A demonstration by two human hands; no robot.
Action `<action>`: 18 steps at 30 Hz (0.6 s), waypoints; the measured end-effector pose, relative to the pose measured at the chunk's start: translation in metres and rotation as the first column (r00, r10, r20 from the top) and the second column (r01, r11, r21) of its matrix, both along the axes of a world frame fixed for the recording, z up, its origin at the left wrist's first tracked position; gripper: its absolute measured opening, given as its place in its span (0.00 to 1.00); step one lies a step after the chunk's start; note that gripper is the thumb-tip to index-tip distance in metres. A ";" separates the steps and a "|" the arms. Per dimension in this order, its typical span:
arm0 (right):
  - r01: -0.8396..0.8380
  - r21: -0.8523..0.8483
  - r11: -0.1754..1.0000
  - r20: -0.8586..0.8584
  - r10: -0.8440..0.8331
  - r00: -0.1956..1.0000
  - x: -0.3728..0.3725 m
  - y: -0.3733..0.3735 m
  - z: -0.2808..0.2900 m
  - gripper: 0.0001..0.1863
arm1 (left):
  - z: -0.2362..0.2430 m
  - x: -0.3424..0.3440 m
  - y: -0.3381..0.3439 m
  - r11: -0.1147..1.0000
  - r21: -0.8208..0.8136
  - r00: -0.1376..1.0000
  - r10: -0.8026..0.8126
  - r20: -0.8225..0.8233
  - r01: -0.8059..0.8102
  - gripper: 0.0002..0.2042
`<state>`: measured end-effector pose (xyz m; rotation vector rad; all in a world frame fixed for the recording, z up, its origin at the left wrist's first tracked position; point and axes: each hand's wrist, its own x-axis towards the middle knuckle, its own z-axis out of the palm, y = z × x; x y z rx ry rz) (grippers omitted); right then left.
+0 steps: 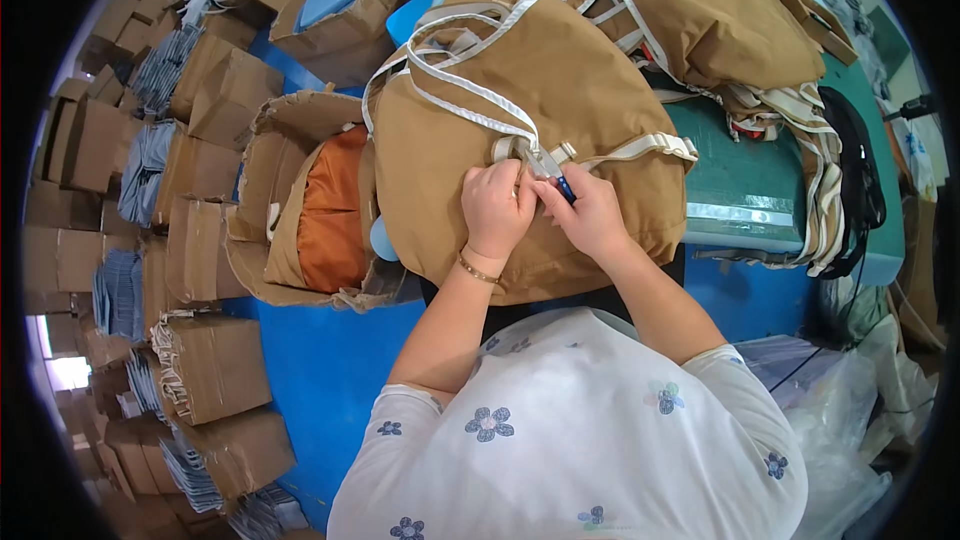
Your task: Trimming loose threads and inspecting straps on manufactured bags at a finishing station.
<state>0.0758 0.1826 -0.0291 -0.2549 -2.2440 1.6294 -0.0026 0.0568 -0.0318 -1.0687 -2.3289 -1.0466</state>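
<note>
A tan bag point(430, 190) with white straps and buckles lies before me. My right hand point(585, 210) is closed on a small metal tool with a blue handle point(562, 182), held at a white buckle fitting point(508, 148) on the bag's front. My left hand point(492, 210) is closed right beside it, gripping at the fitting; what exactly is between its fingertips is partly hidden. A looped white strap point(470, 110) runs down to where my hands meet. Another white strap with a buckle point(660, 143) lies to the right.
An open box with orange and tan fabric point(330, 210) stands at left, near piles of cardboard boxes point(210, 360) on the blue floor point(310, 410). More tan bags point(720, 10), strap bundles point(820, 180) and the green tabletop point(740, 200) are at right. Plastic sheeting point(850, 400) lies lower right.
</note>
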 end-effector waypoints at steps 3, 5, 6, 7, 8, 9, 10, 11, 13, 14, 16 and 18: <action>-0.018 -0.006 1.000 0.012 0.018 1.000 0.000 0.000 0.003 0.14 | 0.003 0.000 -0.001 1.000 0.019 0.999 -0.011 0.041 0.011 0.06; -0.018 -0.012 1.000 0.020 0.018 1.000 0.003 0.002 -0.001 0.13 | 0.008 0.002 0.000 0.998 0.045 0.995 -0.047 0.088 0.043 0.07; -0.025 0.019 1.000 -0.110 0.027 0.994 0.007 0.005 -0.005 0.13 | 0.011 0.005 0.000 0.995 0.074 0.987 -0.078 0.139 0.068 0.07; -0.029 0.051 0.998 -0.237 0.040 0.971 0.011 0.007 -0.008 0.13 | 0.013 0.006 0.001 0.995 0.077 0.987 -0.079 0.142 0.069 0.07; -0.028 0.053 0.998 -0.234 0.040 0.971 0.014 0.007 -0.011 0.13 | 0.014 0.006 0.002 0.998 -0.022 0.981 -0.058 0.187 0.063 0.08; -0.049 -0.175 0.983 -0.231 0.008 0.973 0.014 0.008 -0.008 0.14 | 0.016 0.005 0.003 0.991 -0.118 0.974 -0.029 0.225 0.057 0.09; -0.067 -0.393 0.917 -0.220 -0.023 0.975 0.014 0.009 -0.007 0.15 | 0.014 0.004 0.003 0.992 -0.112 0.974 -0.029 0.224 0.055 0.09; -0.069 -0.388 0.919 -0.221 -0.020 0.975 0.014 0.012 -0.006 0.15 | 0.011 0.004 0.004 1.000 -0.028 0.956 -0.002 0.295 0.011 0.07; 0.088 -0.105 0.991 -0.144 -0.103 0.984 0.014 0.015 -0.004 0.15 | 0.009 0.005 0.004 0.998 0.050 0.930 0.015 0.367 -0.036 0.07; 0.089 -0.104 0.991 -0.144 -0.104 0.984 0.016 0.015 -0.002 0.15 | 0.008 0.008 0.006 0.993 0.102 0.948 0.022 0.318 -0.057 0.06; 0.106 0.024 0.994 0.019 -0.107 0.994 0.026 0.012 0.019 0.16 | 0.004 0.011 0.007 0.985 0.156 0.961 0.033 0.276 -0.079 0.05; 0.090 0.167 0.982 -0.020 -0.088 0.996 0.031 0.013 0.021 0.19 | -0.003 0.012 0.006 0.990 0.106 0.990 0.084 0.111 -0.096 0.05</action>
